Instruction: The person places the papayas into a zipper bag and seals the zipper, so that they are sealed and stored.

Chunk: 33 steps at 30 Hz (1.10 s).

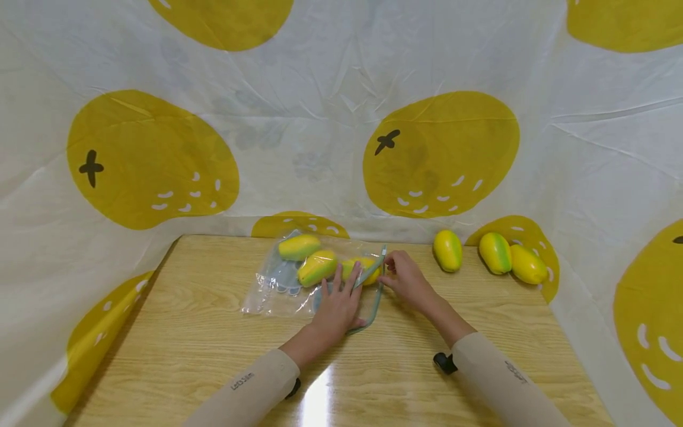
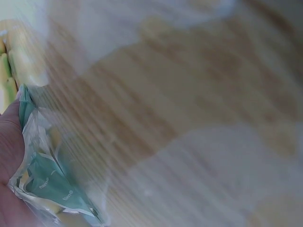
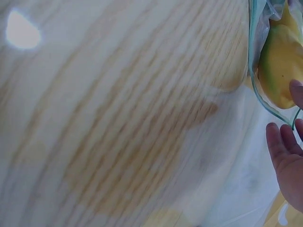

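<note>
Your left hand (image 1: 337, 308) lay spread across the zip bag (image 1: 288, 279) on the tabletop (image 1: 213, 338); your right hand (image 1: 408, 279) touched its mouth, couldn't tell if gripping. Some yellow fruits (image 1: 317, 268) were bagged, three loose fruits (image 1: 447, 251) weren't, mouth unsealed.

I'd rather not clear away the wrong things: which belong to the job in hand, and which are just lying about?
In the job:
clear bag, left hand on it, right hand at its rim
yellow-green fruits inside

Lying apart:
three loose fruits, perhaps also part of it
</note>
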{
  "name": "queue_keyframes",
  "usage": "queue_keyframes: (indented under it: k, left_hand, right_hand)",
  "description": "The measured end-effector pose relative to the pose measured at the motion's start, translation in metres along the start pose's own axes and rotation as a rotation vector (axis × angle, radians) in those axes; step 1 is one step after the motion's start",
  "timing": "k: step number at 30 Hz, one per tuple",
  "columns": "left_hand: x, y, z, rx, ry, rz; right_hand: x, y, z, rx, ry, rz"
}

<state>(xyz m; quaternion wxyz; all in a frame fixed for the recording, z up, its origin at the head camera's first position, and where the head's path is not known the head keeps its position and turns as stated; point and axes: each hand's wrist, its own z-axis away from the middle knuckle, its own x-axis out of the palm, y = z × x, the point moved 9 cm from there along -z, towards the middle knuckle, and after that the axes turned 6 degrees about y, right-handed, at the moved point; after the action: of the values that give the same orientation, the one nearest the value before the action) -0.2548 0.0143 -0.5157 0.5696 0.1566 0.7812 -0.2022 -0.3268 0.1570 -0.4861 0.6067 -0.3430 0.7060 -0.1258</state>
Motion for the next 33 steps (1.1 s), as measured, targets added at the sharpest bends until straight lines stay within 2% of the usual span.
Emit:
queue_keyframes:
  k: [8, 14, 18, 24, 28, 33]
  left_hand:
    - [0.000, -0.001, 0.001, 0.001, 0.005, 0.001]
    - [0.000, -0.001, 0.000, -0.001, 0.001, 0.001]
    - [0.000, -0.001, 0.000, -0.001, -0.004, 0.006]
    - [-0.001, 0.000, 0.001, -0.002, -0.013, 0.023]
    - [-0.002, -0.001, 0.001, 0.001, -0.005, 0.021]
    - [-0.001, -0.002, 0.001, -0.005, -0.010, 0.048]
  right_hand:
    - [0.002, -0.007, -0.006, -0.051, 0.044, 0.036]
    - [0.001, -0.003, -0.006, -0.039, 0.026, 0.013]
    - [-0.003, 0.003, -0.002, 0.001, -0.010, -0.010]
    - [-0.022, 0.024, 0.008, 0.074, -0.011, -0.038]
    - [-0.039, 0.039, 0.011, 0.080, 0.020, -0.050]
    - [-0.061, 0.058, 0.014, 0.074, 0.048, -0.007]
